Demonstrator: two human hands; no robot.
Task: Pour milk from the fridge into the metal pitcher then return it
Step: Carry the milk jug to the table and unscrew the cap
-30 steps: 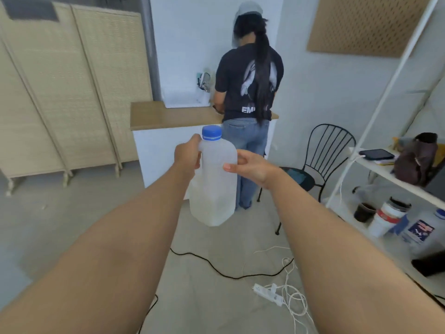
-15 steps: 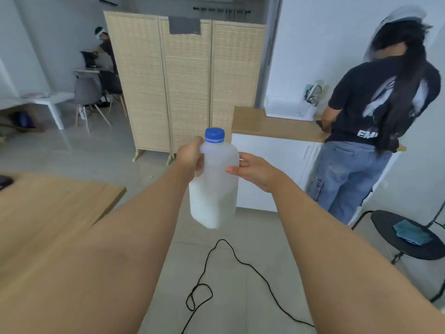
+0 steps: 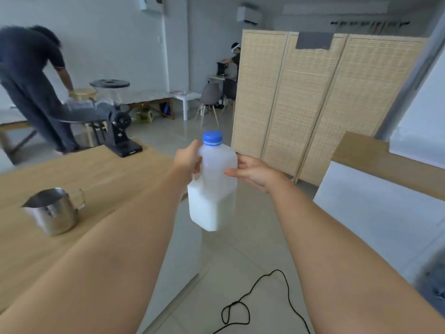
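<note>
A translucent plastic milk jug (image 3: 213, 189) with a blue cap (image 3: 212, 138) hangs in front of me above the floor, its lower part white with milk. My left hand (image 3: 186, 160) grips its handle side near the neck. My right hand (image 3: 252, 173) presses fingers against its right side. The cap is on. The metal pitcher (image 3: 54, 210) stands upright on the wooden table (image 3: 101, 174) at the left, apart from both hands, its handle facing right.
A black coffee grinder (image 3: 118, 124) stands at the table's far edge. A person (image 3: 31, 75) bends over behind it. A wicker screen (image 3: 320, 102) and a white counter (image 3: 385, 189) are at the right. A black cable (image 3: 252, 300) lies on the floor.
My view has swung left: the person at the counter left the frame, and the table with the pitcher and grinder came in. Both hands keep hold of the jug.
</note>
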